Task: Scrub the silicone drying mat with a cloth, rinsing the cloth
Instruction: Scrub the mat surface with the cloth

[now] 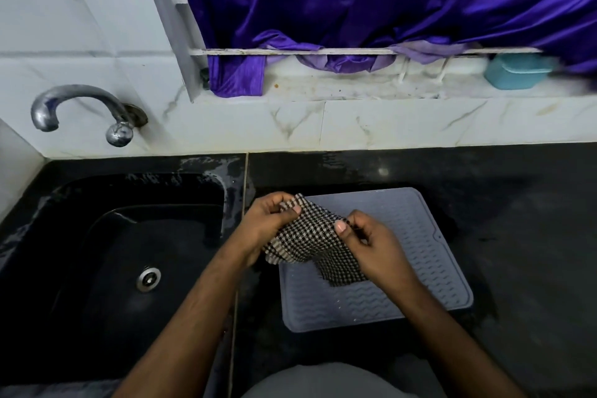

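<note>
The grey mat (387, 294) lay flat on the black counter (517, 236), just right of the sink (113, 252). Over the mat's left half, both hands held a checked cloth (310, 236) spread between them: the left hand (265, 223) pinched its upper left corner, the right hand (374, 242) pinched its right edge. A tap (80, 107) stuck out from the wall behind the sink.

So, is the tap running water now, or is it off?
Off. No water falls from the tap spout, and none streams into the sink below it.
</note>
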`<move>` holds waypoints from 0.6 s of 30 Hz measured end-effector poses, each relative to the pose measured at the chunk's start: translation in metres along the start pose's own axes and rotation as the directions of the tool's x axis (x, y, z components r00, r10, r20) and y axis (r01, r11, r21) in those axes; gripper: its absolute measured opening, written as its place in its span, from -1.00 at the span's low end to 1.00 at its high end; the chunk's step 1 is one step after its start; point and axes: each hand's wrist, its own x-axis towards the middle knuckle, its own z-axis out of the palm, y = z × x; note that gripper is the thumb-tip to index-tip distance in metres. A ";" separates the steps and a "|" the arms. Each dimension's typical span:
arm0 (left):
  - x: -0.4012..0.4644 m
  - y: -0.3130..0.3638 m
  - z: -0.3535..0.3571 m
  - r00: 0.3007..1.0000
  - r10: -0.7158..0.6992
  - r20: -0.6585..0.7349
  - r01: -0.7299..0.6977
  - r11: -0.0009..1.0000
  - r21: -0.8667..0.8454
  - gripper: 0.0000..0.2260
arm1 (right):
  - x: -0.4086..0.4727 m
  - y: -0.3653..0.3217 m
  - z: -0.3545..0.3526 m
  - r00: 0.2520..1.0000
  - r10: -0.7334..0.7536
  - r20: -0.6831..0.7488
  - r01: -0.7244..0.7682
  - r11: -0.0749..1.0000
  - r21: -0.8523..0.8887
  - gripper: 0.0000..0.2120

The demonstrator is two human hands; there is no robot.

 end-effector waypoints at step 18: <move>-0.060 -0.016 -0.031 0.763 0.201 0.615 -0.355 0.925 0.138 -0.66 | -0.017 -0.052 0.016 0.795 -0.056 0.605 -0.090 0.974 0.208 -0.86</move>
